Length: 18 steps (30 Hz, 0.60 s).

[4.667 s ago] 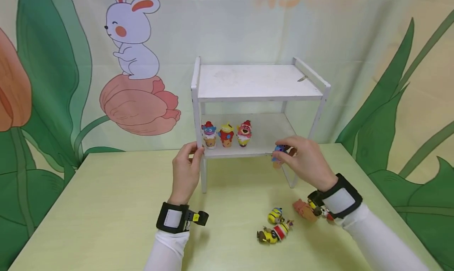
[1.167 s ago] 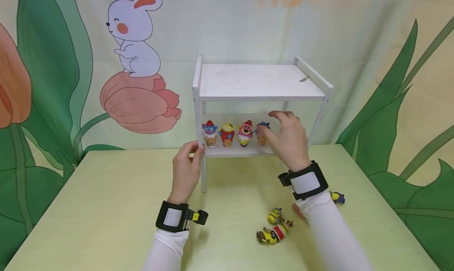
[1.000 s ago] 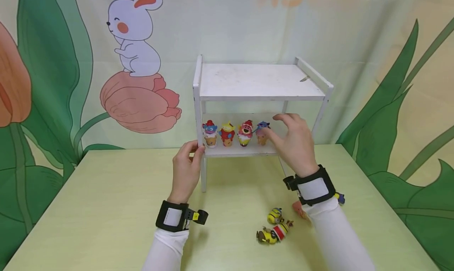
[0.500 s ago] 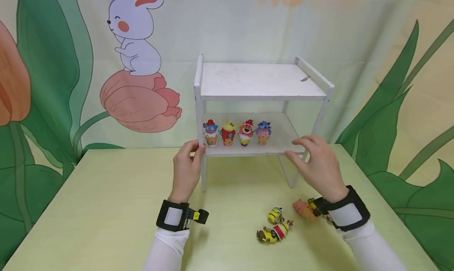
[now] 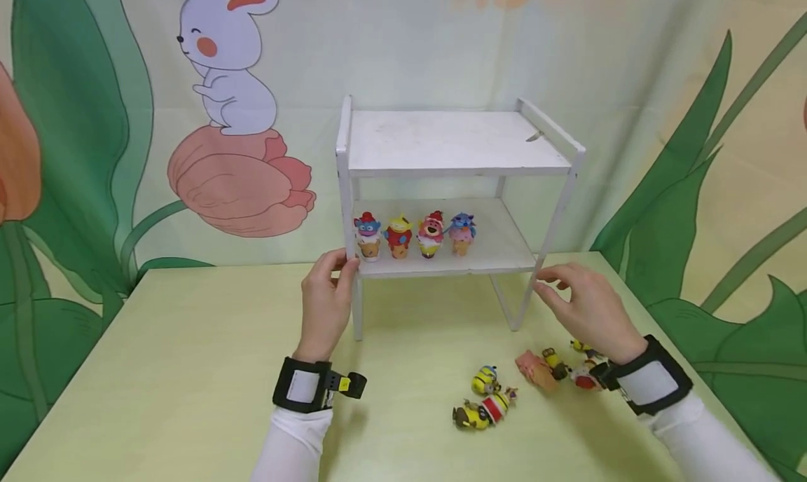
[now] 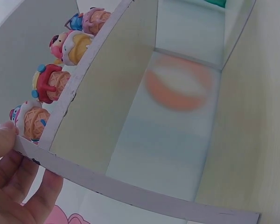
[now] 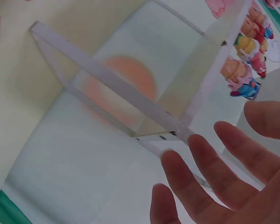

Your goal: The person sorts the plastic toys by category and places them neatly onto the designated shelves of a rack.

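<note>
My left hand (image 5: 326, 303) pinches the left front post of a white two-tier shelf rack (image 5: 463, 142); the left wrist view has my thumb and fingers on opposite sides of it. At the rack's right front leg is my right hand (image 5: 592, 312), fingers loosely bent and holding nothing; whether the fingertips touch the leg I cannot tell. Several ice-cream-cone figurines stand in a row on the lower tier: a blue one in a red hat (image 5: 368, 237), a yellow and red one (image 5: 398, 237), a pink bear (image 5: 431, 235) and a blue-and-pink one (image 5: 462, 234).
On the table (image 5: 208, 370), in front of the rack, lie yellow minion figurines (image 5: 484, 380) and a pink cone figurine (image 5: 536, 370). More small figurines lie partly behind my right wrist. A printed cloth backdrop (image 5: 429, 40) hangs behind the rack.
The right hand set the blue-and-pink figurine upright at the row's right end, let go and drew back rightward to the rack's right leg. The left hand kept its hold on the post.
</note>
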Each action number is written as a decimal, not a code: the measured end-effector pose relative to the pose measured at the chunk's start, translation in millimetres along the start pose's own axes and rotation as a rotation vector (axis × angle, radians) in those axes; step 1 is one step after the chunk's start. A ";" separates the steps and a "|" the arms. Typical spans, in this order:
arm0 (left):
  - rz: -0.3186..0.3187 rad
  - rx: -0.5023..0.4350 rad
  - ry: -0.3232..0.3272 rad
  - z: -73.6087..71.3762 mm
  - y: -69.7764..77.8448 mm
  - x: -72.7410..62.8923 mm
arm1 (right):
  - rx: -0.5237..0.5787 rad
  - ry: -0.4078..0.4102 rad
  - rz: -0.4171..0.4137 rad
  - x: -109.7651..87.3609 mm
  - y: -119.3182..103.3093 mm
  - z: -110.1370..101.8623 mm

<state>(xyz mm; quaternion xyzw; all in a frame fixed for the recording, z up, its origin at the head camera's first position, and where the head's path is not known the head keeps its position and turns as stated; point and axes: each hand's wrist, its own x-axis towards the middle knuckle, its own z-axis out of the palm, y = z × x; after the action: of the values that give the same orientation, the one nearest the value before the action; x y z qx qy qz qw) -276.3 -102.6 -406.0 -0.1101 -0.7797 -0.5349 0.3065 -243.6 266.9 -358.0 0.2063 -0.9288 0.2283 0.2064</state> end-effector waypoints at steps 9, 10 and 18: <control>0.009 0.000 0.006 -1.0 0.8 0.4 | 0.013 -0.205 0.009 -0.6 18.3 8.3; 0.009 0.000 0.007 -1.1 0.9 0.3 | 0.014 -0.225 0.013 -1.5 19.8 11.2; 0.009 -0.003 0.004 -0.5 0.6 -0.4 | 0.036 -0.356 0.083 -14.2 30.4 36.6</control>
<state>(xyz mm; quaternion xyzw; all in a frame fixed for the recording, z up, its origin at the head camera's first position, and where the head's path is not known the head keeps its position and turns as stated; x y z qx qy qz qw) -275.5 -102.8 -405.6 -0.1130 -0.7777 -0.5350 0.3101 -256.9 277.0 -404.7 0.2085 -0.9542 0.2129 0.0255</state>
